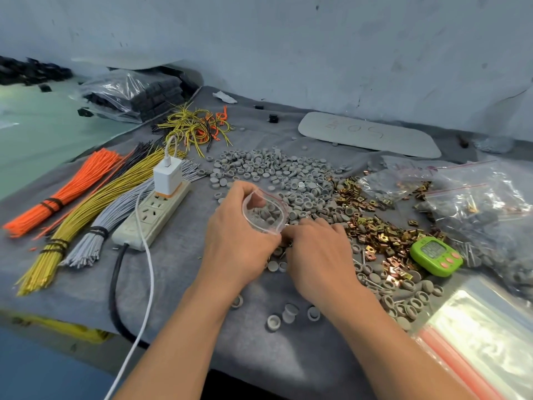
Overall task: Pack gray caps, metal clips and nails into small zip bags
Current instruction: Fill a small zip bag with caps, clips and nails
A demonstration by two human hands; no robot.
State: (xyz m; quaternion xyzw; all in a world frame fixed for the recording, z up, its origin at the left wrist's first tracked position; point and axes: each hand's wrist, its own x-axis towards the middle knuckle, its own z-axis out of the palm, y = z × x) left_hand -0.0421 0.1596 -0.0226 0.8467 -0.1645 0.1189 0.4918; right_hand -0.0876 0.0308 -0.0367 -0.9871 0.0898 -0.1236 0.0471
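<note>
Small zip bag (263, 212), part-filled, was held open by L hand (236, 238), fingers curled on its rim, in front of gray caps (268, 166) pile. R hand (320, 249) was laid just below bag; grip couldn't be told. Metal clips (383, 235) and green timer (435, 256) were crowded at right, power strip (153, 215) at left.

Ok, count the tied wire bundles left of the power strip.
3: orange bundle farthest left, yellow bundle beside it, gray bundle next to the power strip. Dark wires between orange and yellow may be a fourth, mostly hidden.
</note>
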